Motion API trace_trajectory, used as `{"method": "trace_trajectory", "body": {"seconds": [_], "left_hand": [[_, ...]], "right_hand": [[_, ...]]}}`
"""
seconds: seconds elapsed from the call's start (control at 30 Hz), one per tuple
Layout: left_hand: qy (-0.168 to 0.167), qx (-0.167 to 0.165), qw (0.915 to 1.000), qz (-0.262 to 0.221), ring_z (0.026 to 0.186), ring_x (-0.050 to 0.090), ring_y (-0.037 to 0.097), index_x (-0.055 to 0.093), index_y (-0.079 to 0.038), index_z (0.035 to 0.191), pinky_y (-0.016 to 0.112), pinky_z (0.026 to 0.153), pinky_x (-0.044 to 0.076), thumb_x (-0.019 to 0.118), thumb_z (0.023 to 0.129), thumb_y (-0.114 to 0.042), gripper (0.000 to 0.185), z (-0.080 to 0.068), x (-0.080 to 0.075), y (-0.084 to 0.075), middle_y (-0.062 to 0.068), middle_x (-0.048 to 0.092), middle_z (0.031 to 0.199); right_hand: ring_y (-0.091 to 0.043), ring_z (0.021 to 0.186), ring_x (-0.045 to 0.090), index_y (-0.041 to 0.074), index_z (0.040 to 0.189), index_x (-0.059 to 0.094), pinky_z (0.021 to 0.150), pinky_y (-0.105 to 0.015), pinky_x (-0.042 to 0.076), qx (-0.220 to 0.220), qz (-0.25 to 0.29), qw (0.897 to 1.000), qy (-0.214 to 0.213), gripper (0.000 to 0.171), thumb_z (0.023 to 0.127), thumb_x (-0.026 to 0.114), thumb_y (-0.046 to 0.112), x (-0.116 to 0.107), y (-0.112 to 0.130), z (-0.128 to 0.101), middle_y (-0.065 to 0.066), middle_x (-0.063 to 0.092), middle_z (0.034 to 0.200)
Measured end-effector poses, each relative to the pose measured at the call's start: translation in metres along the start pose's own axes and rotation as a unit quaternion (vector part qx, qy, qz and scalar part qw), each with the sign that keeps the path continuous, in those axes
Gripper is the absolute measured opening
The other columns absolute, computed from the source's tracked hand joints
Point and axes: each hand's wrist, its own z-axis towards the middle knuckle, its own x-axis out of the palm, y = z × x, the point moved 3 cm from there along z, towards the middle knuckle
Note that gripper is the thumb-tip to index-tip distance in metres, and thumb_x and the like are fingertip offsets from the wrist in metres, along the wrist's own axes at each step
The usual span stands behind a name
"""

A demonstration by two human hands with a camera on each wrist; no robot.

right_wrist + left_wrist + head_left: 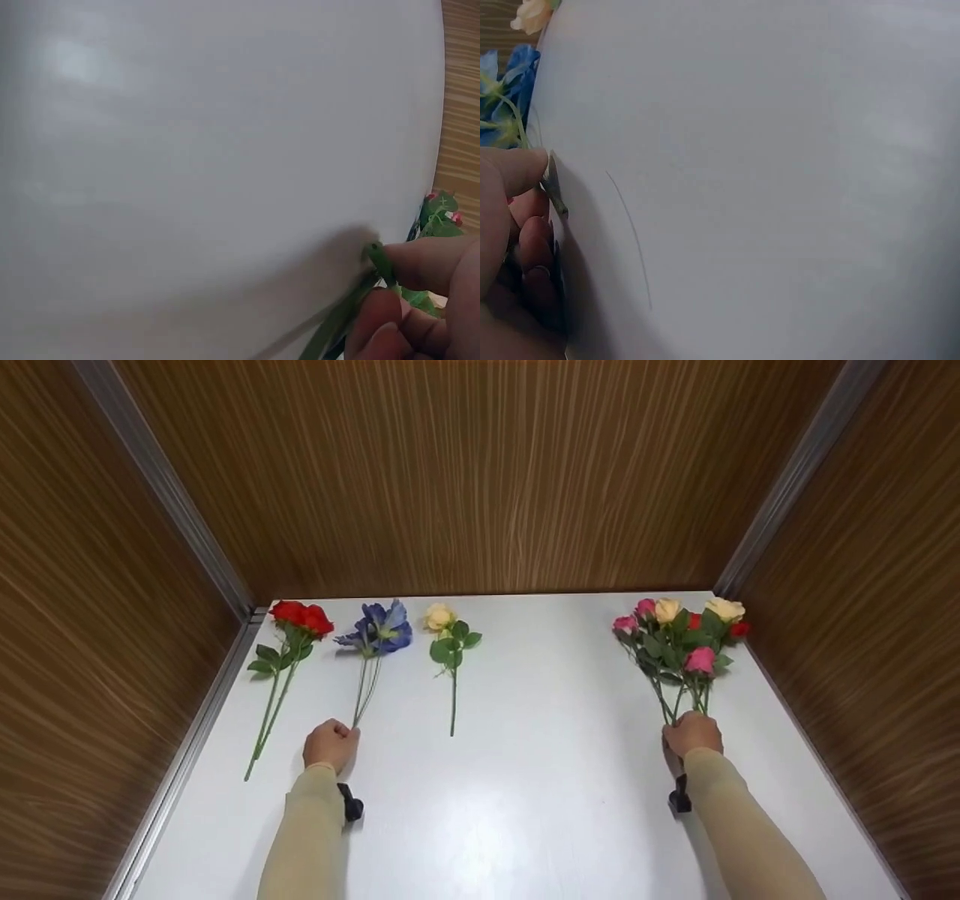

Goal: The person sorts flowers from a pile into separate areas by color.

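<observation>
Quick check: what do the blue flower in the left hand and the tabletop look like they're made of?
Blue flower: likely fabric petals on a thin plastic stem, judging by matte, crisp-edged petals; real is not excluded. Tabletop: smooth white laminate or painted board, with a soft glare patch. The left hand pinches the stem end.

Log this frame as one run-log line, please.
left hand: pinches blue flower stem end | right hand: grips mixed rose bunch stems | red flower, cream rose: lying untouched on white table

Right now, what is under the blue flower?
Under the blue flower lies only the white table; its petals and thin stem rest flat on it. The left hand pinches the stem's end, so that tip is covered. The spot right beneath the petals cannot be seen.
</observation>
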Motion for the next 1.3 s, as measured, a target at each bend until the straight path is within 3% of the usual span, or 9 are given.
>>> {"method": "trace_trajectory", "body": {"seconds": [0.33,0.57,0.73,0.83,1.0,1.13,1.3], "left_hand": [[0.007,0.005,0.9996,-0.026,0.079,0.056,0.026,0.062,-0.003,0.091,0.039,0.072,0.044,0.06,0.092,-0.026,0.024,-0.003,-0.006,-0.003,0.011,0.062,0.084],[-0.044,0.033,0.9972,-0.052,0.08,0.057,0.026,0.063,-0.001,0.095,0.038,0.072,0.045,0.059,0.094,-0.021,0.02,-0.002,-0.01,-0.007,0.012,0.062,0.087],[-0.078,0.072,0.9917,-0.073,0.077,0.058,0.026,0.065,-0.001,0.093,0.037,0.069,0.046,0.059,0.093,-0.015,0.015,-0.005,-0.012,-0.026,0.012,0.063,0.084],[-0.085,0.1,0.988,-0.081,0.076,0.058,0.024,0.066,-0.002,0.089,0.036,0.069,0.046,0.061,0.092,-0.013,0.012,-0.008,-0.009,-0.044,0.01,0.063,0.082],[-0.057,0.138,0.9842,-0.095,0.076,0.057,0.022,0.066,-0.005,0.088,0.036,0.071,0.046,0.062,0.092,-0.015,0.012,-0.02,0.001,-0.069,0.007,0.063,0.081],[-0.029,0.156,0.9829,-0.094,0.074,0.055,0.018,0.066,-0.008,0.087,0.034,0.069,0.045,0.062,0.092,-0.017,0.011,-0.032,0.011,-0.087,0.004,0.062,0.079],[-0.025,0.191,0.9771,-0.09,0.07,0.054,0.015,0.066,-0.011,0.084,0.032,0.067,0.045,0.065,0.091,-0.016,0.009,-0.044,0.022,-0.106,0.0,0.06,0.076]], "right_hand": [[-0.039,0.094,0.059,-0.006,0.098,0.065,0.079,-0.049,0.047,0.005,0.073,0.996,-0.049,0.03,0.093,0.054,0.021,-0.009,-0.009,-0.006,-0.024,0.065,0.099],[-0.026,0.08,0.056,-0.003,0.102,0.064,0.066,-0.037,0.044,0.027,0.137,0.989,-0.043,0.031,0.096,0.053,0.025,-0.024,-0.005,-0.013,-0.01,0.065,0.082],[-0.021,0.078,0.055,-0.004,0.102,0.065,0.071,-0.036,0.042,0.023,0.159,0.987,-0.024,0.034,0.097,0.049,0.027,-0.028,-0.003,-0.015,-0.003,0.062,0.073],[-0.018,0.076,0.054,-0.005,0.109,0.062,0.071,-0.034,0.044,0.032,0.197,0.98,-0.002,0.036,0.098,0.049,0.026,-0.026,-0.003,-0.015,-0.005,0.061,0.078],[-0.013,0.078,0.055,-0.007,0.122,0.056,0.07,-0.03,0.049,0.044,0.258,0.965,0.022,0.039,0.1,0.049,0.024,-0.018,0.001,-0.015,-0.011,0.06,0.096],[-0.012,0.076,0.056,-0.009,0.125,0.053,0.068,-0.027,0.049,0.037,0.275,0.96,0.026,0.04,0.101,0.048,0.023,-0.017,0.004,-0.018,-0.01,0.059,0.096],[-0.013,0.074,0.055,-0.009,0.127,0.051,0.066,-0.028,0.049,0.028,0.293,0.955,0.034,0.041,0.102,0.047,0.023,-0.019,0.01,-0.019,-0.006,0.058,0.094]]}}
